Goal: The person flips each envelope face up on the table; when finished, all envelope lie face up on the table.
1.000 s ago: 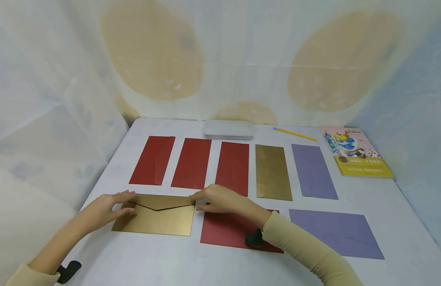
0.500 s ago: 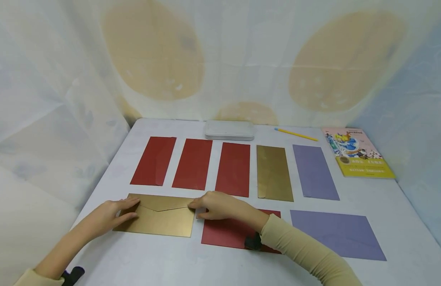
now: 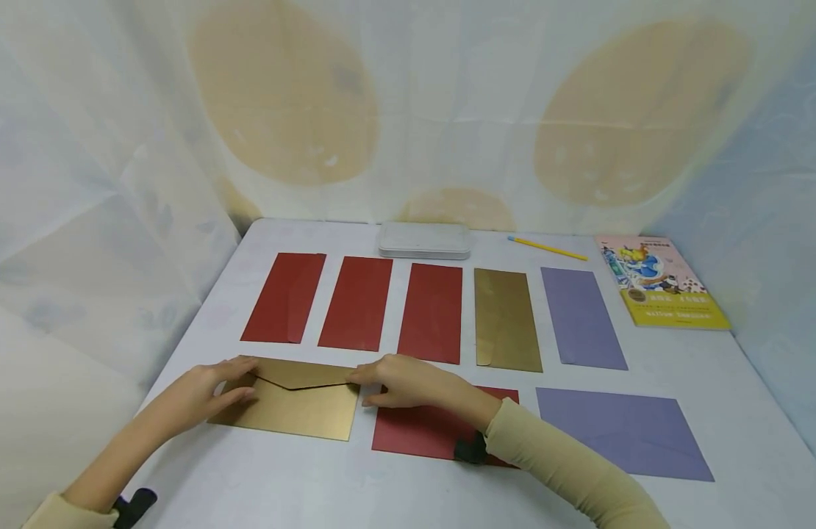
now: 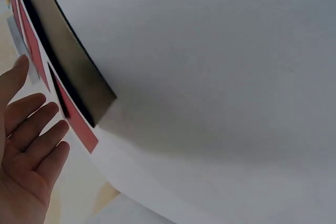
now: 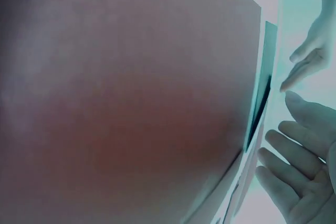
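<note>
A gold envelope (image 3: 289,413) lies crosswise at the front left of the table in the head view, its pointed flap (image 3: 295,372) on the far side. A dark line under the flap's edge shows it standing slightly off the body. My left hand (image 3: 199,397) rests on the envelope's left end, fingers extended and thumb apart. At the right end, the fingertips of my right hand (image 3: 404,382) touch the flap's corner. Below that hand and forearm lies a red envelope (image 3: 414,430), partly covered. Both wrist views show loosely extended fingers; the left wrist view also shows the gold envelope (image 4: 68,51).
Behind are several upright-laid envelopes: red ones (image 3: 355,303), a gold one (image 3: 507,319) and a purple one (image 3: 583,317). Another purple envelope (image 3: 626,433) lies front right. A pale flat case (image 3: 424,241), a yellow pencil (image 3: 550,248) and a book (image 3: 659,283) sit along the back.
Half a second ago the flap lay flatter; its edge now shows a thicker dark gap. The envelope has shifted very slightly. My hands stay nearly in place.
</note>
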{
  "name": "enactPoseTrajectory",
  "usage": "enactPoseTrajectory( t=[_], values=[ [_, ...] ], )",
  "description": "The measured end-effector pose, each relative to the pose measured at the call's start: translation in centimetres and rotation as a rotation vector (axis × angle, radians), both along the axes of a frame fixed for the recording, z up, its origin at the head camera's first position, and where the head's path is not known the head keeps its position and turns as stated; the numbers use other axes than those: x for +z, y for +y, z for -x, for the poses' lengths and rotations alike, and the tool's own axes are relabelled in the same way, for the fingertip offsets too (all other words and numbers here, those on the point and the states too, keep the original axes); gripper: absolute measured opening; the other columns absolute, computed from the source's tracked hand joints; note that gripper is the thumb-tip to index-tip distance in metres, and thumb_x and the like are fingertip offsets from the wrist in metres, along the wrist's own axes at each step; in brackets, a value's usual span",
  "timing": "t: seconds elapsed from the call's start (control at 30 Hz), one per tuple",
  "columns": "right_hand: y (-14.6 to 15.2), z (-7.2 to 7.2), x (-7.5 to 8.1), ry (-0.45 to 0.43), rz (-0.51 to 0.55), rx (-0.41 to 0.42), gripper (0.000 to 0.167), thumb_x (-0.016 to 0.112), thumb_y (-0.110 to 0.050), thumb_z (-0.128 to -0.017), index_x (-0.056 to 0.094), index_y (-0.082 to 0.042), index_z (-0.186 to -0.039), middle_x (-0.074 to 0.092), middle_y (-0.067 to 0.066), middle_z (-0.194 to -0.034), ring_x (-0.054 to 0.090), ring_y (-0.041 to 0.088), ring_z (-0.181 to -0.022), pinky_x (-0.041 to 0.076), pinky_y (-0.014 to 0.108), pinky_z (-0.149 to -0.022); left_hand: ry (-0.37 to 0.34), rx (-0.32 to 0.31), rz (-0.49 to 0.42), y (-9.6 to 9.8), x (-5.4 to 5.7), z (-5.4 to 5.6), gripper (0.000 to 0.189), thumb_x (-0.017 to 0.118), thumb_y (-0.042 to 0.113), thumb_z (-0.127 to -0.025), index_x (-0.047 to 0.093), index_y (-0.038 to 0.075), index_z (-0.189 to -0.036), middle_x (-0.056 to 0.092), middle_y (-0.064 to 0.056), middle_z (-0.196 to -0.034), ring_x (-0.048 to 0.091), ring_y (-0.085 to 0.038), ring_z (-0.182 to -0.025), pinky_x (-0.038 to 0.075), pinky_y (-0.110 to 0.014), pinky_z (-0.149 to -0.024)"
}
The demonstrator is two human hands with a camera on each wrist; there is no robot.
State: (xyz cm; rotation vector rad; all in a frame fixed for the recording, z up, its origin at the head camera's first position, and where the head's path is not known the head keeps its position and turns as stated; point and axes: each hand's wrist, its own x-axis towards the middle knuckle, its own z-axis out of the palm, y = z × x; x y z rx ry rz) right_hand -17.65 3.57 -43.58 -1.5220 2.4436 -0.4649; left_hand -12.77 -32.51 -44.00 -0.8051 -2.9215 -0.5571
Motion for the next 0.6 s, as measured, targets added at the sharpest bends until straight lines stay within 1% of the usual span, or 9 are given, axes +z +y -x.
enactPoseTrajectory(
  t=[0.1,0.3,0.43,0.5,0.6],
  values=[
    [0.5,0.1,0.2,-0.007,0.048,-0.006,0.049,0.069,-0.025,-0.091,0.056,-0.011,-0.136,0.058,-0.001,-0.134,0.051,0.007,-0.124,0.042,0.017,-0.095,0.038,-0.006,-0.023,0.3,0.1,0.2,0.054,0.077,0.024,-0.083,0.06,0.001,-0.129,0.061,-0.016,-0.126,0.056,-0.034,-0.117,0.047,-0.045,-0.089],
    [2.0,0.1,0.8,-0.029,0.121,-0.016,0.053,0.068,-0.027,-0.092,0.053,-0.009,-0.139,0.055,0.002,-0.137,0.048,0.01,-0.127,0.041,0.02,-0.098,0.103,-0.045,-0.069,2.1,-0.3,0.8,0.061,0.078,0.024,-0.082,0.056,0.002,-0.134,0.06,-0.015,-0.129,0.056,-0.04,-0.116,0.046,-0.049,-0.089],
    [3.2,-0.2,0.9,-0.046,0.158,-0.035,0.056,0.069,-0.028,-0.091,0.051,-0.009,-0.14,0.053,0.002,-0.139,0.048,0.011,-0.128,0.041,0.021,-0.098,0.099,-0.062,-0.095,3.8,0.0,0.9,0.063,0.078,0.024,-0.082,0.054,0.005,-0.137,0.057,-0.014,-0.133,0.052,-0.037,-0.122,0.044,-0.047,-0.092],
    [4.0,-0.4,1.0,-0.064,0.175,-0.056,0.058,0.07,-0.029,-0.091,0.05,-0.009,-0.141,0.052,0.002,-0.14,0.048,0.011,-0.128,0.04,0.022,-0.099,0.095,-0.083,-0.115,4.7,0.1,0.9,0.065,0.078,0.024,-0.082,0.053,0.007,-0.139,0.056,-0.015,-0.135,0.05,-0.035,-0.125,0.043,-0.046,-0.093],
    [5.2,-0.7,1.0,-0.084,0.194,-0.099,0.059,0.069,-0.031,-0.09,0.049,-0.01,-0.142,0.051,0.001,-0.141,0.046,0.011,-0.13,0.04,0.024,-0.1,0.066,-0.106,-0.159,6.2,0.4,1.1,0.067,0.079,0.023,-0.082,0.051,0.011,-0.141,0.053,-0.014,-0.138,0.048,-0.033,-0.128,0.043,-0.045,-0.095]
  ],
)
